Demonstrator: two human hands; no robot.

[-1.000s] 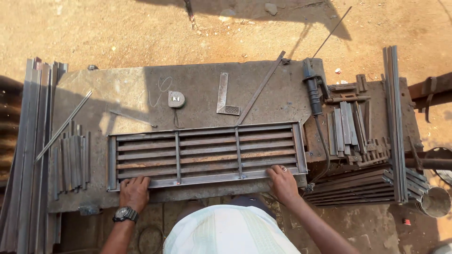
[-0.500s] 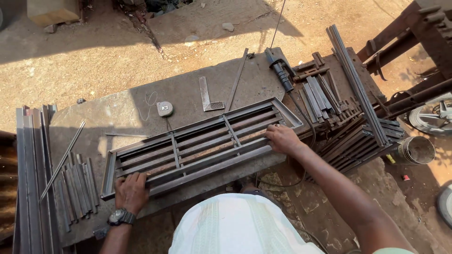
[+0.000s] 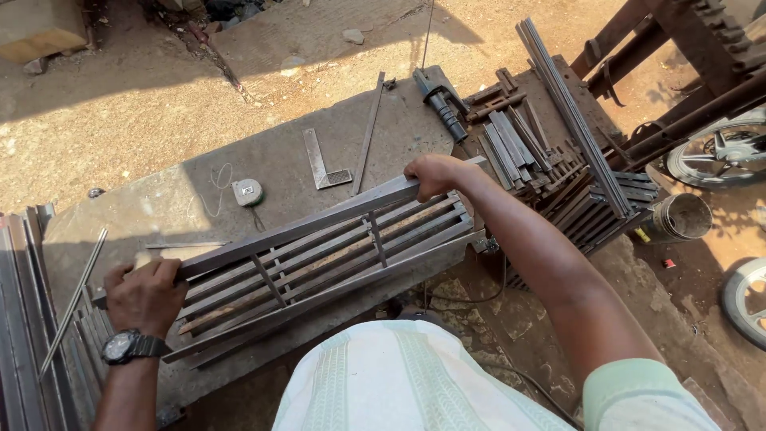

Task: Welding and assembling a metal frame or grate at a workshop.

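Grille: steel slatted grille (image 3: 319, 255) is sitting tilted on the bench (image 3: 183, 199), its far long rail raised off the surface and its near rail hanging at the bench's near edge, so the slats are facing the person.
Left hand: left hand (image 3: 144, 297) is clenching the left end of the raised rail, fingers wrapped over the top; a wristwatch (image 3: 128, 346) is showing on that wrist.
Right hand: right hand (image 3: 431, 175) is gripping the right end of the same rail, knuckles up.
Why held so: both hands are taking opposite ends, which looks like the way to balance a long, heavy frame while tipping it; that is my reading.
Bench far side: an L-shaped square (image 3: 323, 164), a small tape measure (image 3: 248, 191) and a long flat bar (image 3: 369, 132) are lying just beyond the grille, apart from it, within easy reach for measuring.
Right side: cut flat bars (image 3: 519, 144) are stacked on a pile of finished grilles (image 3: 598, 207), with a dark hand tool (image 3: 440, 102) at the far end and a long channel (image 3: 566, 112) laid across.
Left side: loose strips (image 3: 24, 303) are lying alongside the bench, one thin rod (image 3: 76, 299) leaning across them.
Ground: a metal can (image 3: 680, 217) is standing right of the pile.
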